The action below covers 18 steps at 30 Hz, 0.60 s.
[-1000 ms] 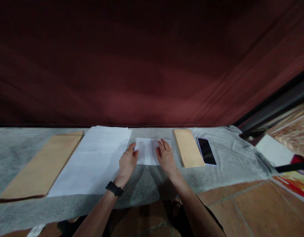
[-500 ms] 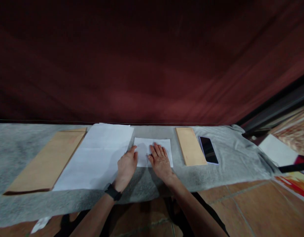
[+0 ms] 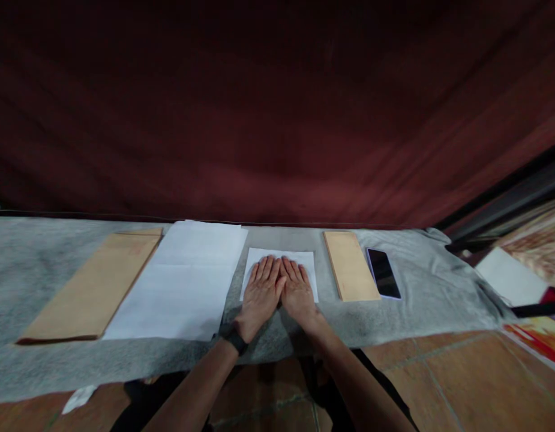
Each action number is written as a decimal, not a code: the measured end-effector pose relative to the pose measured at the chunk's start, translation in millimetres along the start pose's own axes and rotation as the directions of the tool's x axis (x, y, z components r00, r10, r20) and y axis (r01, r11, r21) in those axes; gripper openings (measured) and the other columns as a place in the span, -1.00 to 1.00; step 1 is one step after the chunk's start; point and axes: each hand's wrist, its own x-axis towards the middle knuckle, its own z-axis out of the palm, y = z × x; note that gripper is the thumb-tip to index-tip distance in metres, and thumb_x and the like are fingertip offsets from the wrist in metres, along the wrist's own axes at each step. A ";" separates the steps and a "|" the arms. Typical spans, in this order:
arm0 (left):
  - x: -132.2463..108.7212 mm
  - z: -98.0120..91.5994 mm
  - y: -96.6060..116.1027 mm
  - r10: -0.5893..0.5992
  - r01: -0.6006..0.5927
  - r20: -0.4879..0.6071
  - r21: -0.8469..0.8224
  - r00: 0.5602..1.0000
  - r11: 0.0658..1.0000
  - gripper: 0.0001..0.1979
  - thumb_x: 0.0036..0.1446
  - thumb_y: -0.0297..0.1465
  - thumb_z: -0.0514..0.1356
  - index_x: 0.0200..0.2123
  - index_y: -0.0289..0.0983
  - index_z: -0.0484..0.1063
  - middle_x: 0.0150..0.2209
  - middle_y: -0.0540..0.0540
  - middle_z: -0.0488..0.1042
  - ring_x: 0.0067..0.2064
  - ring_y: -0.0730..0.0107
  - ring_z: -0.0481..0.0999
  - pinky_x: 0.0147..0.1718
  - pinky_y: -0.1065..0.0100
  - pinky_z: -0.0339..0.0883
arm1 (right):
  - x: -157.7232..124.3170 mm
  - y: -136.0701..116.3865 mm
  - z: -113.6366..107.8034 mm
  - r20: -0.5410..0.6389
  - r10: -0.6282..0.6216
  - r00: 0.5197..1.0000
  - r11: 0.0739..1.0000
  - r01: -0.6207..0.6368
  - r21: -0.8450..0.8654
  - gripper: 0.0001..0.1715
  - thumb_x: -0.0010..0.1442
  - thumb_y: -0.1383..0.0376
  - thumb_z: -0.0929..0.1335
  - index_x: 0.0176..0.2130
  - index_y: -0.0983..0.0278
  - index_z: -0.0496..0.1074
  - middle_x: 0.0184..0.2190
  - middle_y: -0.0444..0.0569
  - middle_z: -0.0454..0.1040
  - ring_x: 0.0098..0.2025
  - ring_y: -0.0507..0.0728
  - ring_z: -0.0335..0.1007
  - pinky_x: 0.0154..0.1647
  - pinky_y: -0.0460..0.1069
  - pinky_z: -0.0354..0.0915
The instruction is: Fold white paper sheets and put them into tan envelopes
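Note:
A small white sheet of paper (image 3: 281, 252), apparently folded, lies flat on the grey cloth in front of me. My left hand (image 3: 261, 287) rests palm down on its left part, fingers stretched out. Beside it, my right hand (image 3: 297, 289) lies flat on the right part, and the two thumbs meet in the middle. Neither hand grips anything. Most of the paper's lower part is hidden under the hands. Left of it is a stack of larger white paper sheets (image 3: 182, 276) with a faint crease across.
A large brown envelope stack (image 3: 92, 282) lies far left. To the right are smaller brown envelopes (image 3: 351, 267) and a phone (image 3: 383, 273) with a dark screen. The grey cloth (image 3: 430, 288) covers the surface up to a dark red curtain (image 3: 277, 150). Tiled floor (image 3: 475, 372) shows below.
My left hand has moved right, from the paper's left edge to lying flat on it beside the right hand. The right hand stays on the paper, its fingers now closer together.

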 end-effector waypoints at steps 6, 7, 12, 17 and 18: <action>-2.5 8.2 -4.0 -0.078 0.083 -0.044 0.116 0.996 0.990 -0.35 0.41 -0.16 -0.15 0.36 -0.50 0.14 0.40 -0.35 0.11 0.44 0.06 0.03 0.39 0.01 -0.10 | 10.5 15.6 -1.8 -0.039 0.082 0.996 0.996 -0.084 -0.037 -0.41 0.46 0.23 0.13 0.40 0.30 0.12 0.43 0.10 0.06 0.44 0.25 -0.01 0.42 0.19 -0.10; -2.9 8.2 -5.6 -0.093 0.100 -0.054 0.126 0.994 0.987 -0.35 0.41 -0.17 -0.15 0.35 -0.51 0.14 0.40 -0.37 0.10 0.44 0.05 0.04 0.39 0.01 -0.09 | 12.3 19.5 -2.1 -0.047 0.106 0.993 0.993 -0.108 -0.041 -0.41 0.47 0.21 0.12 0.39 0.31 0.13 0.42 0.12 0.07 0.44 0.26 -0.01 0.42 0.20 -0.09; -5.5 6.2 -12.8 -0.154 0.168 -0.099 0.146 0.983 0.975 -0.36 0.40 -0.20 -0.12 0.34 -0.57 0.14 0.38 -0.43 0.12 0.42 -0.03 0.09 0.36 0.00 -0.02 | 17.3 37.3 1.1 -0.118 0.200 0.973 0.977 -0.207 -0.049 -0.37 0.47 0.16 0.09 0.38 0.42 0.14 0.39 0.21 0.13 0.41 0.29 0.06 0.39 0.23 -0.03; -10.0 4.9 -17.0 -0.169 0.187 -0.121 0.158 0.978 0.970 -0.34 0.39 -0.20 -0.09 0.33 -0.62 0.13 0.37 -0.47 0.12 0.42 -0.05 0.10 0.36 0.01 0.00 | 15.7 45.1 11.2 -0.224 0.249 0.942 0.960 -0.271 -0.075 -0.30 0.46 0.13 0.09 0.35 0.58 0.15 0.35 0.36 0.18 0.36 0.34 0.15 0.36 0.23 0.05; -11.0 4.6 -17.2 -0.175 0.193 -0.124 0.162 0.977 0.968 -0.34 0.39 -0.20 -0.09 0.33 -0.62 0.14 0.37 -0.48 0.13 0.42 -0.06 0.09 0.36 0.01 0.00 | 14.9 46.0 12.4 -0.243 0.257 0.935 0.956 -0.283 -0.077 -0.29 0.46 0.13 0.10 0.35 0.58 0.15 0.34 0.38 0.19 0.35 0.35 0.17 0.34 0.23 0.07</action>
